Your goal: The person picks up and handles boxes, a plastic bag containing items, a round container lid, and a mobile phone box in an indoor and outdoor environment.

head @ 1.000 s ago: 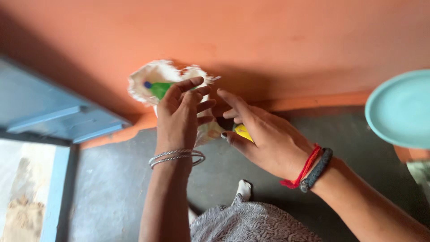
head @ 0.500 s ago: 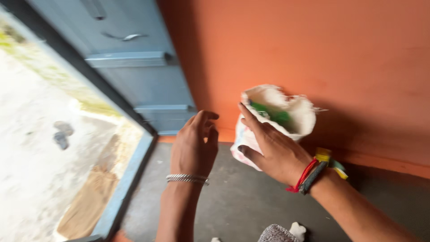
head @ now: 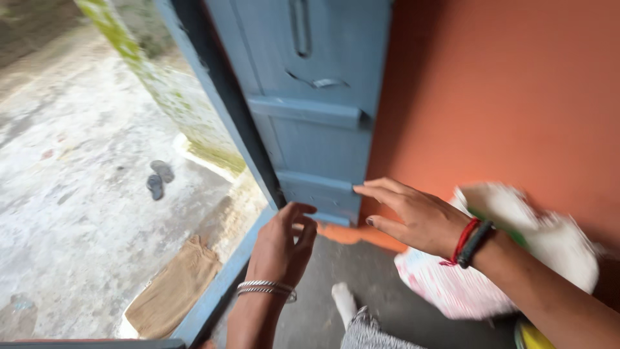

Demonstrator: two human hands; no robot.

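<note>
My left hand (head: 283,245), with silver bangles at the wrist, hangs over the grey floor with its fingers loosely curled and nothing in it. My right hand (head: 413,216), with red and black wristbands, reaches left toward the blue door (head: 316,110), fingers spread and empty. Behind my right forearm a white sack (head: 555,245) with a frayed rim stands against the orange wall, blurred, with something green inside. A yellow thing (head: 533,336) shows at the bottom right edge.
The blue door stands open onto a concrete yard (head: 77,161) where a pair of grey sandals (head: 158,178) lies. A brown mat (head: 171,291) lies by the blue threshold (head: 223,284). The orange wall (head: 504,97) is at the right. My foot in a white sock (head: 345,300) rests on the floor.
The view has swung left toward the open door. Both hands have left the sack, which now lies behind my right forearm. My right hand has stretched toward the door.
</note>
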